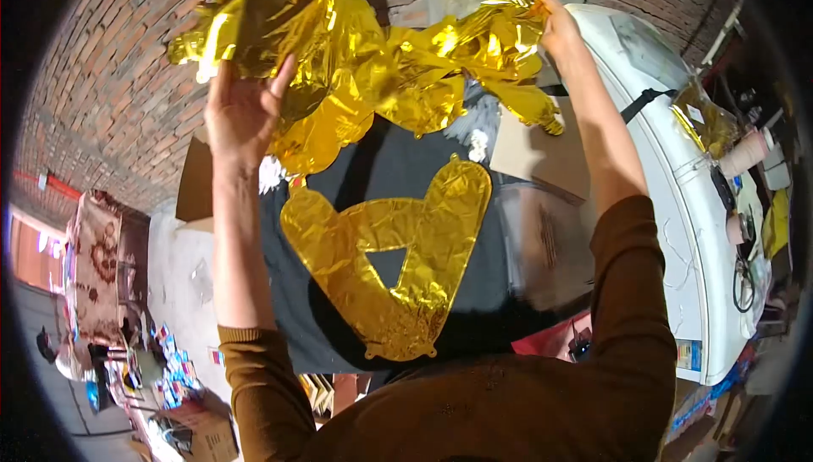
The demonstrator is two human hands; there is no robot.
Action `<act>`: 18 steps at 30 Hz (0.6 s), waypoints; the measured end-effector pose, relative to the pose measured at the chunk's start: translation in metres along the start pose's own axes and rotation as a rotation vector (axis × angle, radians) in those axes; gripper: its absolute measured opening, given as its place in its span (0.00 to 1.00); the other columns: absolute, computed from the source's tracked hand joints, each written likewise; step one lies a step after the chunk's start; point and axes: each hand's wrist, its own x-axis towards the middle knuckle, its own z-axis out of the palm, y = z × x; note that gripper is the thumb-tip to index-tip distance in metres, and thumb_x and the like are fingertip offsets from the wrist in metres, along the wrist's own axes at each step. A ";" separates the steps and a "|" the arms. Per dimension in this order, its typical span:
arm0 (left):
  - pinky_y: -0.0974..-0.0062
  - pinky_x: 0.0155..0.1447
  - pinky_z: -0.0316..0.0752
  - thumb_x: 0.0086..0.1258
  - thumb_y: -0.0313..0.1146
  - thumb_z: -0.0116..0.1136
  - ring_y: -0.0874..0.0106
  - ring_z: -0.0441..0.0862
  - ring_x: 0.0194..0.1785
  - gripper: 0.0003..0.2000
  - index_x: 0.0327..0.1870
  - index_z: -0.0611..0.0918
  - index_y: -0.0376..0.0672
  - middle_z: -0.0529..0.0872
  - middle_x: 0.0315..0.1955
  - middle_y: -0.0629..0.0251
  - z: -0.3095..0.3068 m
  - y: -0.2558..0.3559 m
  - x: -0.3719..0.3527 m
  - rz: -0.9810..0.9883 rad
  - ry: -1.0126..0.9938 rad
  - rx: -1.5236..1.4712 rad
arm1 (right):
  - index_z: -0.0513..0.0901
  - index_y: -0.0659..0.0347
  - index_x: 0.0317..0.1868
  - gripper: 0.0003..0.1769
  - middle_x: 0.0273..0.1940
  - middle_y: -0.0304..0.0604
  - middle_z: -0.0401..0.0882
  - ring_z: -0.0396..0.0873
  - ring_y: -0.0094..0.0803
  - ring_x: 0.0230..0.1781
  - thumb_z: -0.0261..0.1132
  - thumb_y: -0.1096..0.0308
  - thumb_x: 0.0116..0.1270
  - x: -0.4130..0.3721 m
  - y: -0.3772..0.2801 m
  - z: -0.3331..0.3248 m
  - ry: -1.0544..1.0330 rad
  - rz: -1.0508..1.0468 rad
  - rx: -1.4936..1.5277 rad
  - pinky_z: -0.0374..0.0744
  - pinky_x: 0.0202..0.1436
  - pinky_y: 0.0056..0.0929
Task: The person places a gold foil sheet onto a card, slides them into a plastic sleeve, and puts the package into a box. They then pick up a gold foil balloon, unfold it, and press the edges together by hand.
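A crumpled gold foil balloon (339, 47) stretches in the air between my two hands. My right hand (559, 30) pinches its right end. Against its left part, my left hand (244, 115) is raised with thumb and fingers apart, some fingertips overlapping the foil. Below, a flat gold foil balloon shaped like a letter A (381, 250) lies on a black cloth (347, 165), its narrow end toward me. More gold foil hangs down over the far side of the cloth, partly hiding what lies behind.
Cardboard boxes (542, 144) stand right of the black cloth. Further right is a white curved surface (660, 174) with a spool (747, 154) and bagged items along its edge. A brick wall (118, 81) rises at left. Small packets (174, 369) lie in a pile at lower left.
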 end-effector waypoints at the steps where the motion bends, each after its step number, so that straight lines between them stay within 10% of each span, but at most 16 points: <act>1: 0.46 0.82 0.64 0.87 0.44 0.44 0.60 0.79 0.70 0.22 0.71 0.76 0.41 0.81 0.68 0.57 0.008 0.003 -0.001 0.027 -0.086 -0.070 | 0.80 0.56 0.58 0.11 0.53 0.43 0.87 0.86 0.39 0.53 0.57 0.63 0.83 0.008 0.001 -0.005 -0.042 0.047 0.028 0.84 0.63 0.46; 4: 0.46 0.86 0.55 0.88 0.42 0.41 0.58 0.72 0.77 0.23 0.76 0.72 0.40 0.77 0.73 0.57 0.019 0.012 -0.006 0.040 -0.449 -0.078 | 0.78 0.61 0.63 0.16 0.56 0.45 0.85 0.85 0.42 0.52 0.54 0.63 0.84 0.036 0.021 -0.042 -0.176 0.028 -0.135 0.86 0.59 0.49; 10: 0.47 0.87 0.52 0.87 0.42 0.44 0.63 0.70 0.78 0.23 0.76 0.72 0.41 0.75 0.75 0.60 0.005 -0.008 -0.052 0.030 -0.137 0.213 | 0.82 0.65 0.56 0.14 0.48 0.43 0.87 0.85 0.32 0.44 0.58 0.65 0.81 0.074 0.081 -0.140 -0.163 0.143 -0.864 0.85 0.46 0.37; 13: 0.61 0.76 0.65 0.85 0.48 0.49 0.69 0.75 0.71 0.25 0.71 0.77 0.38 0.80 0.68 0.61 -0.015 -0.019 -0.089 -0.118 -0.038 0.442 | 0.84 0.65 0.53 0.13 0.42 0.39 0.87 0.84 0.29 0.39 0.58 0.65 0.80 0.062 0.089 -0.139 -0.150 0.263 -0.832 0.82 0.42 0.35; 18: 0.67 0.71 0.69 0.76 0.53 0.60 0.66 0.78 0.66 0.33 0.71 0.75 0.34 0.81 0.64 0.61 -0.019 -0.030 -0.138 -0.322 0.095 0.754 | 0.84 0.65 0.52 0.21 0.44 0.56 0.89 0.87 0.49 0.44 0.65 0.54 0.73 0.101 0.098 -0.163 -0.161 -0.032 -1.470 0.82 0.50 0.44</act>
